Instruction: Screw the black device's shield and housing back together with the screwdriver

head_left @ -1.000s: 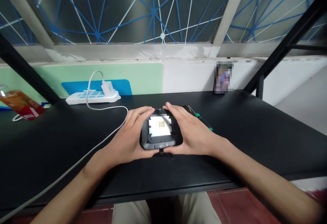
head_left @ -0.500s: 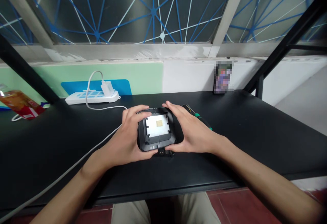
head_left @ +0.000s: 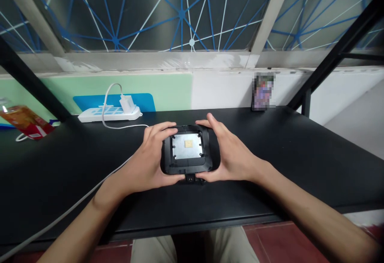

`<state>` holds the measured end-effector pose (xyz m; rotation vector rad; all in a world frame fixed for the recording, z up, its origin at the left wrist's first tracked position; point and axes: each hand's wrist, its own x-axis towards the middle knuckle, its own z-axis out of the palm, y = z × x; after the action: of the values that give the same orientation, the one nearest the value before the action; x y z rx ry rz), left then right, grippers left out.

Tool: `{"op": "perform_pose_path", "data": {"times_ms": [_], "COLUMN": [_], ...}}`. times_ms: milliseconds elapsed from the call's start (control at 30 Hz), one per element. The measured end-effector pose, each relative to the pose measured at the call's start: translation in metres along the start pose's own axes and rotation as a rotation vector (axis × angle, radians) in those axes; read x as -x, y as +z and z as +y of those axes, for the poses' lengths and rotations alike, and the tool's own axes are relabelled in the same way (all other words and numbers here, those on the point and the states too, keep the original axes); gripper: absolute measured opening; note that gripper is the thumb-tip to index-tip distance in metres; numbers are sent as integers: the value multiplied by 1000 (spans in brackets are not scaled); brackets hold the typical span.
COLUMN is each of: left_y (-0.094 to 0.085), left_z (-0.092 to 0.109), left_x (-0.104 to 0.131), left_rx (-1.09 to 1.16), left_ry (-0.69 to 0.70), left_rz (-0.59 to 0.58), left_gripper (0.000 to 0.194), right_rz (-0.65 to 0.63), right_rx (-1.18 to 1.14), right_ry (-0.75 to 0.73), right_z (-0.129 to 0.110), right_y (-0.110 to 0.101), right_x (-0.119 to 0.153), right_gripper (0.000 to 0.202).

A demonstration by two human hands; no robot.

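A black rounded-square plastic housing (head_left: 207,162) lies between my hands, low over the table. Set in its middle is a silvery metal plate (head_left: 180,151) with small black fasteners along its sides and a yellowish square on it. My left hand (head_left: 150,157) grips the left side, fingers on the far edge and thumb on the near edge. Around the right side, my right hand (head_left: 231,155) holds the far and near edges in the same way. Beneath the near edge a small black part (head_left: 190,178) shows; its kind is unclear.
A white power strip (head_left: 111,114) with a plugged-in charger (head_left: 127,103) stands at the back left. Its white cable (head_left: 87,193) runs across the black table (head_left: 300,167). An orange-brown bottle (head_left: 25,119) lies far left. A blurred-out upright object (head_left: 263,91) leans against the back wall.
The housing has turned slightly and now sits more level. My right hand has shifted a little to the right, its index finger raised. The green-and-black tool behind it is no longer visible.
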<state>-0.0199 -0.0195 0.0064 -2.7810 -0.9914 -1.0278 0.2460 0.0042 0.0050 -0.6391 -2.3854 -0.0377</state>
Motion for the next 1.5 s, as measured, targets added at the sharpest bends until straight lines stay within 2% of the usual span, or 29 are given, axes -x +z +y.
{"op": "perform_pose_path", "data": {"times_ms": [300, 467, 633, 800, 867, 1067, 1300, 1500], "left_y": [6, 6, 10, 14, 13, 8, 11, 13], "left_z": [-6, 1, 11, 9, 7, 9, 13, 15], "left_x": [1, -13, -30, -26, -22, -18, -17, -12], "left_rx": [-119, -236, -244, -245, -192, 101, 344, 542], "left_ry": [33, 67, 127, 102, 68, 21, -9, -71], "left_rz": [-37, -61, -122, -85, -52, 56, 80, 66], "left_gripper": [103, 99, 96, 99, 99, 103, 109, 116], "right_rz": [-15, 23, 58, 43, 20, -13, -115, -117], "right_rx": [55, 90, 162, 126, 34, -219, -299, -392], "right_ry": [-2, 5, -17, -73, -50, 63, 49, 31], "right_z": [1, 0, -2, -1, -1, 4, 1, -1], "right_y": [9, 11, 13, 12, 11, 11, 15, 20], "right_x": [0, -1, 0, 0, -1, 0, 0, -3], "right_gripper": [129, 127, 120, 112, 115, 143, 149, 146]}}
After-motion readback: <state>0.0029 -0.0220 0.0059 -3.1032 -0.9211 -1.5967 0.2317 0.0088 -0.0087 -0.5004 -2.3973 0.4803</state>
